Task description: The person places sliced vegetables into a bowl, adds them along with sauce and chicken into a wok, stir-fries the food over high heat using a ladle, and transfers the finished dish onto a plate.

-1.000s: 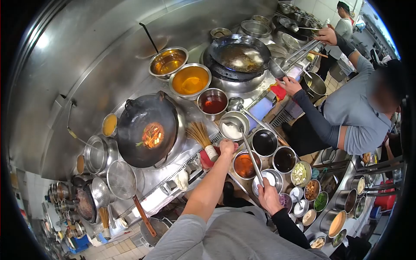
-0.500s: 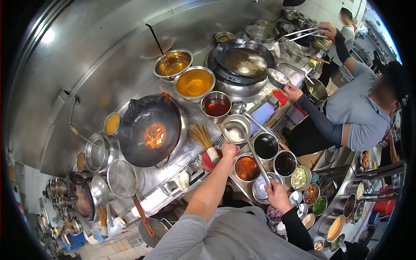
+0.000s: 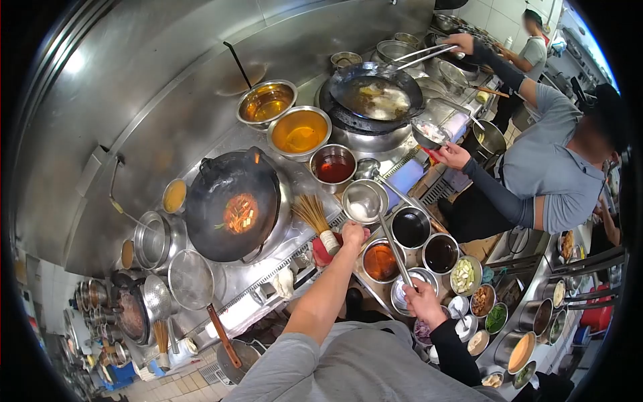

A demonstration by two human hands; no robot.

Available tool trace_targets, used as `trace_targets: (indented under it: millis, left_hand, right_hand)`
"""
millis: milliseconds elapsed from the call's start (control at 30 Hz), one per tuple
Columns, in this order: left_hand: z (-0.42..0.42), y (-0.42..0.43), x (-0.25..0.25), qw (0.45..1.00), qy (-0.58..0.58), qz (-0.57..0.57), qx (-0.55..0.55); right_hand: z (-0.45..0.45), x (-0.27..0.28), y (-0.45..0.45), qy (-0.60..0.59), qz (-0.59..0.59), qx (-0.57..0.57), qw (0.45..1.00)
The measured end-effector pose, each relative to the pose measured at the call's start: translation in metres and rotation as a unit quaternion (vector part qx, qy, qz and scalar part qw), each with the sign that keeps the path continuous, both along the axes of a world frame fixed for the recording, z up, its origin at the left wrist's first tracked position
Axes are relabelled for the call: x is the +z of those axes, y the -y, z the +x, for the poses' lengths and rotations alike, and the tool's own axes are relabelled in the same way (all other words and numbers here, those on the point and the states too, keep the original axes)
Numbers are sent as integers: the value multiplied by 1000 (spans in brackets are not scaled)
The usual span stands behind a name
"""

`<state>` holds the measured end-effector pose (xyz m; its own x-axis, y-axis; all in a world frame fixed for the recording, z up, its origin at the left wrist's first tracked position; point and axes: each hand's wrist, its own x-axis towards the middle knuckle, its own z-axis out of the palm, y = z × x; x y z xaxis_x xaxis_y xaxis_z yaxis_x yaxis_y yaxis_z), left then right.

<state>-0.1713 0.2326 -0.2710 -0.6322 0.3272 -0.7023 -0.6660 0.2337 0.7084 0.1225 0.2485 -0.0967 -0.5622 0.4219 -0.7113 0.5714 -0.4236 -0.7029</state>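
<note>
My left hand [image 3: 353, 234] is closed on a red cloth [image 3: 321, 252] at the counter edge, beside a bamboo brush [image 3: 313, 213]. My right hand [image 3: 420, 299] grips the handle of a metal ladle [image 3: 395, 251]. The ladle's bowl [image 3: 362, 209] is inside a steel pot [image 3: 382, 188], where it hides most of the contents. Below that pot are a container of reddish-orange liquid [image 3: 381, 261] and two containers of dark liquid [image 3: 410, 226]. To the left, a black wok [image 3: 221, 184] holds shredded orange and pale food [image 3: 241, 213].
A co-worker [image 3: 546, 161] at right holds long tongs over a second wok [image 3: 372, 67] and a small bowl [image 3: 429, 134] beside it. Oil bowls [image 3: 299, 132] stand between the woks. A strainer [image 3: 191, 278] lies lower left, and ingredient containers [image 3: 495, 317] crowd the lower right.
The ladle's bowl has turned inside the steel pot, while my right hand has shifted slightly. My left hand has hardly moved. The co-worker's tongs have moved left, over the second wok.
</note>
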Motion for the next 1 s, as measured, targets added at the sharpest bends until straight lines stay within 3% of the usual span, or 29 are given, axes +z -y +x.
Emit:
trace_targets:
  millis: [167,300,367,433,500,567,667,867,900,1000]
  left_hand:
    - [-6,11,-5,998,-1,13,-68]
    - [-14,49,-3,985,-11,67,-158]
    - [-14,89,18,979,-7,115,-166]
    - [-15,135,46,983,-18,95,-157]
    - [-21,188,26,984,-95,78,-132]
    - [-26,237,28,942,-256,-114,-184]
    - [-36,285,26,829,-373,-328,-257]
    - [-28,293,72,791,-274,-456,-303]
    - [-29,301,47,775,-291,-461,-321]
    - [-31,296,79,789,-241,-449,-344]
  right_hand:
    - [4,13,-12,-76,-225,-96,967]
    - [9,30,-5,-111,-283,-110,946]
    - [11,32,0,-125,-292,-119,941]
    - [10,36,5,-130,-290,-125,940]
    - [6,42,9,-117,-270,-131,947]
    - [2,43,13,-109,-251,-135,952]
    - [-5,40,19,-107,-229,-144,957]
    - [-21,47,39,-87,-188,-155,966]
    - [-24,53,45,-79,-174,-146,971]
    - [-42,64,63,-69,-139,-90,984]
